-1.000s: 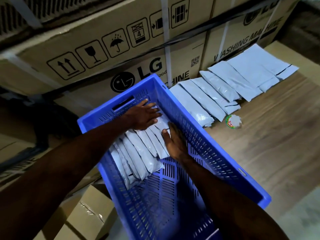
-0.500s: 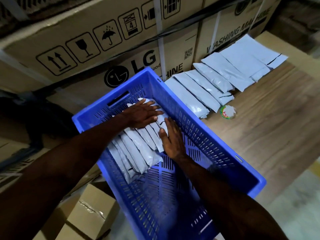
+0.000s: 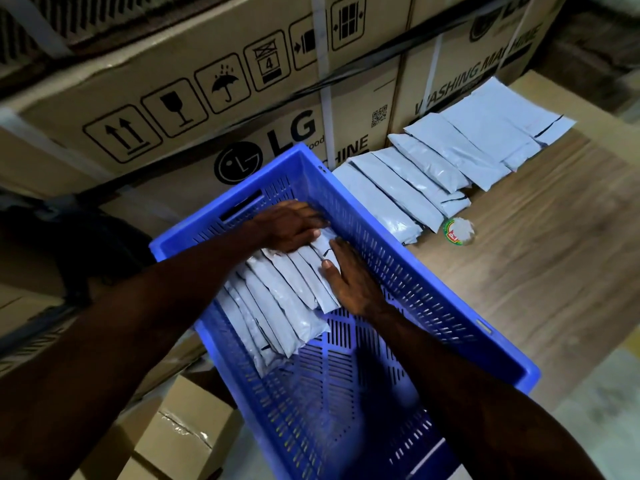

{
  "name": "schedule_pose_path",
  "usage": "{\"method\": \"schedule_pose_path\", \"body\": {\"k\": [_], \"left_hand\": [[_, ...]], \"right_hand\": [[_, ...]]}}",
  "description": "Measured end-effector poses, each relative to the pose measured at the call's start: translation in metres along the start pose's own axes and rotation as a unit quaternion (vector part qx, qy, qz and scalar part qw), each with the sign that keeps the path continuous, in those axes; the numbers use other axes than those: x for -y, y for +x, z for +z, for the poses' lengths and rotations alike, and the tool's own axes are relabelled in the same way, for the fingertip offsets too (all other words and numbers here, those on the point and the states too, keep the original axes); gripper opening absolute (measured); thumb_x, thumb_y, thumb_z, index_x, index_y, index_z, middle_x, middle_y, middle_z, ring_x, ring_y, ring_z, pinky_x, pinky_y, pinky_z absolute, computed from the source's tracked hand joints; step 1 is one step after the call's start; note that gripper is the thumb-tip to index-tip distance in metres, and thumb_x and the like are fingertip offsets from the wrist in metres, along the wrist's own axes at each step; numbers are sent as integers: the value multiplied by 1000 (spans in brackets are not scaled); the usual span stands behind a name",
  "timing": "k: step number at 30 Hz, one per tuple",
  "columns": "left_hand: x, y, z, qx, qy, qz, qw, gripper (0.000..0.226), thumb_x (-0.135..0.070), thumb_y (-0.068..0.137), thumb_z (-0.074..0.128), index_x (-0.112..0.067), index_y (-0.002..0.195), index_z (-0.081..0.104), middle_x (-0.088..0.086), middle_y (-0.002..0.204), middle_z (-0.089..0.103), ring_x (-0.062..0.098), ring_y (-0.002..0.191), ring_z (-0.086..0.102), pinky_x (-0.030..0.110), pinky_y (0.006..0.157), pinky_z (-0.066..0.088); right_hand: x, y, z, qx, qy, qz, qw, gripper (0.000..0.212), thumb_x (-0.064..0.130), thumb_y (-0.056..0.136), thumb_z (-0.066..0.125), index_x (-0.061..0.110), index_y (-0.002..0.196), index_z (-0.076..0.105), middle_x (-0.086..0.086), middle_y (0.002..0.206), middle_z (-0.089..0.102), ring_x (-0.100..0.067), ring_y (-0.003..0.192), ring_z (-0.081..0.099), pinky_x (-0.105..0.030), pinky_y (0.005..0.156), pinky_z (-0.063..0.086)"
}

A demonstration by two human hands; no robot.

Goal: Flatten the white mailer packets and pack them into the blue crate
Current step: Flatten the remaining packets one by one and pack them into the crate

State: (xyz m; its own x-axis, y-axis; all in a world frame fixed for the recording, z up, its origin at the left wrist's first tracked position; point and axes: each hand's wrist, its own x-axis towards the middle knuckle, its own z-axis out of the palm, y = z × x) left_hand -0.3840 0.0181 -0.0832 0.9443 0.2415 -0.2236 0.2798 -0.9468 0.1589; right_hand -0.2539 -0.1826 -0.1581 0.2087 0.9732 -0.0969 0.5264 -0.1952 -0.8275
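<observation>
The blue crate (image 3: pixel 408 282) sits tilted across the table's left edge. Inside it, several white mailer packets (image 3: pixel 277 306) lie side by side along the left half of the floor. My left hand (image 3: pixel 287 226) presses down on their far ends, near the crate's back wall. My right hand (image 3: pixel 349 275) lies flat on the rightmost packet, fingers straight. More white packets (image 3: pixel 398 188) lie overlapped in a row on the wooden table (image 3: pixel 536 254), to the right of the crate.
Large LG washing-machine cartons (image 3: pixel 242 98) form a wall right behind the crate and the row of packets. A small round green-and-red item (image 3: pixel 457 231) lies on the table beside the nearest packet. Smaller cardboard boxes (image 3: pixel 180 438) stand below on the left.
Both hands stayed on the packets in the crate. The left hand slid slightly right over their far ends and the right hand moved up toward it.
</observation>
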Motion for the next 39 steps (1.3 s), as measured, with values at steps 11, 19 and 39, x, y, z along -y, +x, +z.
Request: {"method": "schedule_pose_path", "body": {"k": [11, 19, 39], "left_hand": [[14, -17, 17, 88, 0, -16, 996, 75, -63, 96, 7, -27, 157, 32, 3, 163, 33, 29, 153, 20, 52, 124, 15], [16, -18, 18, 82, 1, -19, 996, 77, -63, 95, 6, -27, 157, 34, 3, 162, 35, 28, 153, 21, 49, 124, 15], [-16, -27, -6, 38, -21, -61, 997, 65, -57, 100, 22, -22, 150, 47, 1, 153, 49, 26, 146, 37, 50, 122, 23]], "right_hand": [[-15, -13, 13, 19, -95, -97, 991, 90, 74, 95, 32, 19, 164, 16, -5, 172, 9, -19, 159, 6, -44, 128, 10], [-7, -13, 50, -129, -27, -108, 985, 82, 66, 101, 38, 7, 157, 36, -14, 166, 27, -30, 155, 24, -54, 123, 23], [8, -20, 8, -118, -65, -121, 983, 73, 59, 101, 46, 4, 149, 49, -14, 158, 45, -28, 149, 38, -52, 117, 36]]}}
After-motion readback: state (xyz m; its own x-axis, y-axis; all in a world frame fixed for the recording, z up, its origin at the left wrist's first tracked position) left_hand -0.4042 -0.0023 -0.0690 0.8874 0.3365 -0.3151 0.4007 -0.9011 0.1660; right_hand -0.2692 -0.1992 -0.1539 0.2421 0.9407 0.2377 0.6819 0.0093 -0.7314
